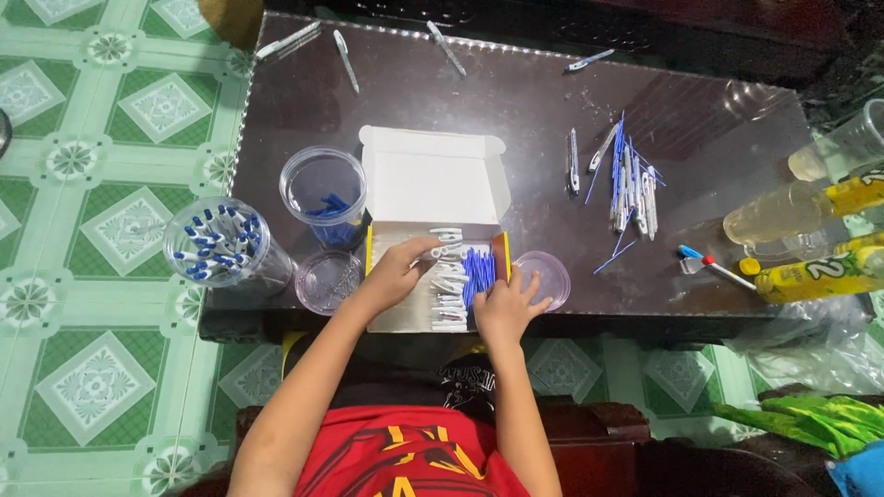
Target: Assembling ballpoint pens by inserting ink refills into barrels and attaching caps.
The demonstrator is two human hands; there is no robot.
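Item: open white cardboard box [433, 189], lid flap folded back flat, sitting at the near edge of the dark glossy bench [516, 101], just left of centre. Contents: a column of white pen barrels [448, 294] on the left half, a bundle of blue refills [478, 269] on the right half.

Left hand [398, 269]: inside the box over its left part, fingers [425, 247] pinched shut on one white barrel at the top of the column.

Right hand [505, 304]: at the box's near right corner, fingers spread and curled over the blue refills; whether it actually grips any cannot be told.

Adjacent, left of box: clear plastic cup with loose blue caps [323, 191], touching or nearly touching the box wall; small clear lid [328, 280] at the bench's near edge; clear cup of assembled blue-capped pens [224, 244] at the near-left corner, overhanging the edge.

Adjacent, right of box: clear round lid [545, 278], just beside the right hand, at the near edge.

Further right: loose pile of pens and refills [629, 179], well apart from the box, with bare bench between. Red and blue pens [714, 266] and yellow-labelled bottles [820, 239] crowd the right end.

Far edge: several stray pens [345, 57].

Open room: bare strip behind the box lid, across the bench's middle.
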